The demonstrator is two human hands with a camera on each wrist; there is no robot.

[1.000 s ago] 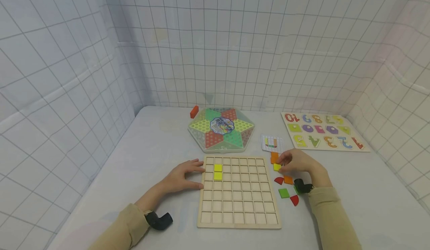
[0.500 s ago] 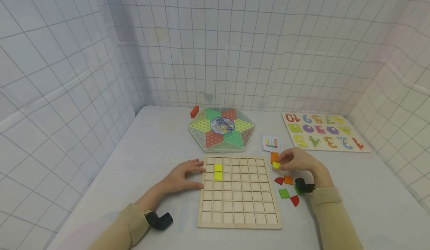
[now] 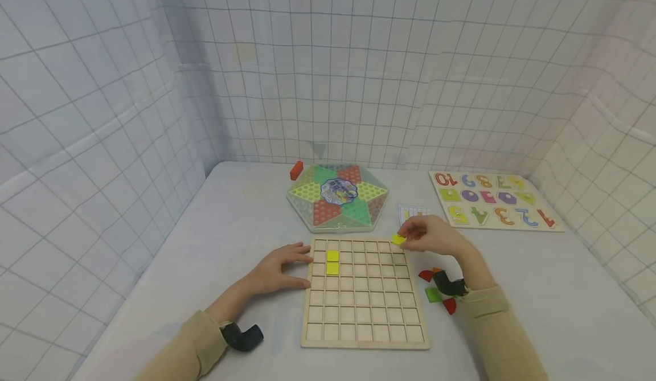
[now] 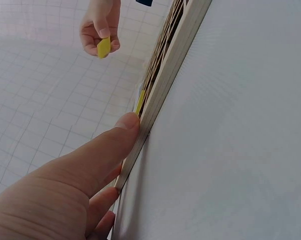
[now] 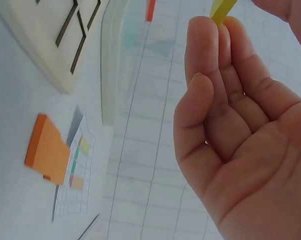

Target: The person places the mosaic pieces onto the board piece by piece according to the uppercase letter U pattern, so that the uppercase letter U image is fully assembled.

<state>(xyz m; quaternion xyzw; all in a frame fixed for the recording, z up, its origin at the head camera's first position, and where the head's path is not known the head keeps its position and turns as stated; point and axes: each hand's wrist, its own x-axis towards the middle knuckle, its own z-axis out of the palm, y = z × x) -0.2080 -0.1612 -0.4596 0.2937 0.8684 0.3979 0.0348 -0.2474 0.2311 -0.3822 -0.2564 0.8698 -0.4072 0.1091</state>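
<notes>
Between the thumb and fingers of my right hand (image 3: 435,237) is a yellow square tile (image 3: 397,239), pinched above the far right corner of the wooden grid board (image 3: 365,344). The right wrist view shows this tile's edge (image 5: 222,11) at the fingertips. Two other yellow tiles (image 3: 333,255) lie in neighbouring cells of the board's second column. My left hand (image 3: 274,268) rests against the board's left edge, fingers spread and fairly straight. Its thumb (image 4: 118,137) touches the rim in the left wrist view.
Right of the board lie red quarter-round pieces (image 3: 425,275), a green tile (image 3: 433,295) and orange tiles (image 5: 48,150). A gridded pattern card (image 3: 410,212) is partly behind my right hand. Farther back are a hexagonal star game board (image 3: 338,199), a red block (image 3: 296,170) and a number puzzle (image 3: 494,201).
My right hand has lifted the yellow tile from beside the orange one and carried it left to the board's far right corner. The left hand has stayed in place.
</notes>
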